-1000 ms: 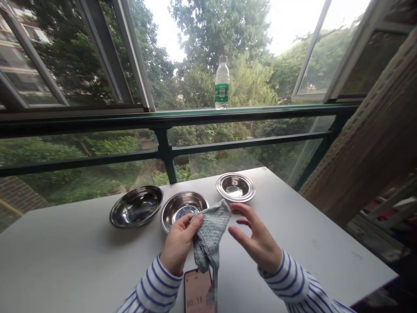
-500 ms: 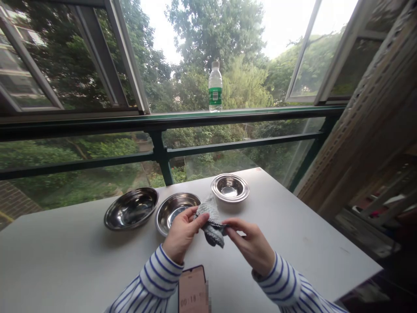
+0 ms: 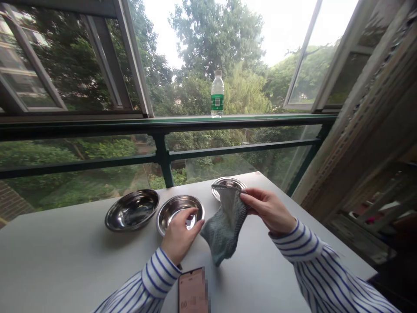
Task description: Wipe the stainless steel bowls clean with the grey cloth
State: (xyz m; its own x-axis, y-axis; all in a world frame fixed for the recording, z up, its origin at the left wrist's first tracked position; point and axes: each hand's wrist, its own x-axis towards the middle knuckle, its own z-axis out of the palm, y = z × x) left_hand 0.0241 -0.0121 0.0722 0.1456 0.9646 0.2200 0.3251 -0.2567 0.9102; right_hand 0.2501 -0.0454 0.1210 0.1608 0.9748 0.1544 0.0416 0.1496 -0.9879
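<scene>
My right hand [image 3: 269, 209] pinches the upper edge of a grey-blue cloth [image 3: 224, 226], which hangs down over the table. My left hand [image 3: 180, 234] is beside the cloth's lower left edge, fingers curled with the thumb touching the fabric, over the near rim of the middle steel bowl [image 3: 176, 205]. A larger steel bowl [image 3: 132, 209] sits to the left. A smaller steel bowl [image 3: 230, 183] lies at the right, partly hidden behind the cloth. Both sleeves are striped blue and white.
The white table [image 3: 65, 269] stands against a green balcony railing [image 3: 163, 126]. A plastic water bottle [image 3: 217, 94] stands on the rail's top ledge. A phone [image 3: 192, 291] lies at the near table edge. A brown slatted panel [image 3: 368, 139] leans at the right.
My right hand has taken the cloth and lifted it up and to the right, so it now hangs open. My left hand has loosened its grip and dropped toward the middle bowl.
</scene>
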